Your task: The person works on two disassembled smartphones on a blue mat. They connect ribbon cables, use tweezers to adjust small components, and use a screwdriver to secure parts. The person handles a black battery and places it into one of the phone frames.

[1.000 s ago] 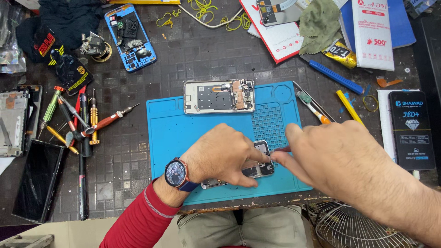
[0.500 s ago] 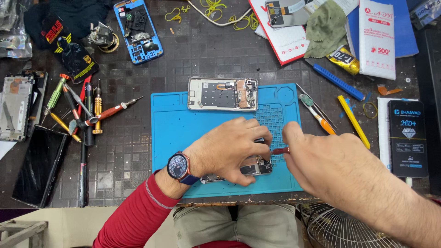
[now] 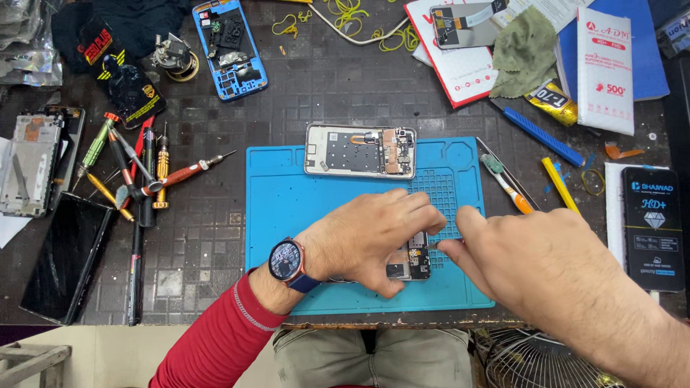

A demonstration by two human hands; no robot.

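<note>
My left hand (image 3: 366, 237), with a watch (image 3: 286, 260) on its wrist and a red sleeve, presses down on an opened phone (image 3: 411, 263) at the front of the blue work mat (image 3: 287, 208). Most of that phone is hidden under the palm. My right hand (image 3: 546, 266) comes in from the right, its fingertips pinched together at the phone's right edge. The red-handled tool seen earlier in these fingers is now hidden by them. A second opened phone body (image 3: 359, 151) lies at the mat's far edge, apart from both hands.
Several screwdrivers (image 3: 136, 172) lie left of the mat, beside a black screen panel (image 3: 65, 255) and a white frame (image 3: 29, 165). A blue phone frame (image 3: 230, 50) is at the back. A brush (image 3: 507, 183), yellow stick (image 3: 560, 183), green cloth (image 3: 525, 50) and black packet (image 3: 654, 226) are at the right.
My right hand has shifted slightly away from me and its fingers now cover the red tool tip. My left hand has stayed on the phone. The view has moved a little.
</note>
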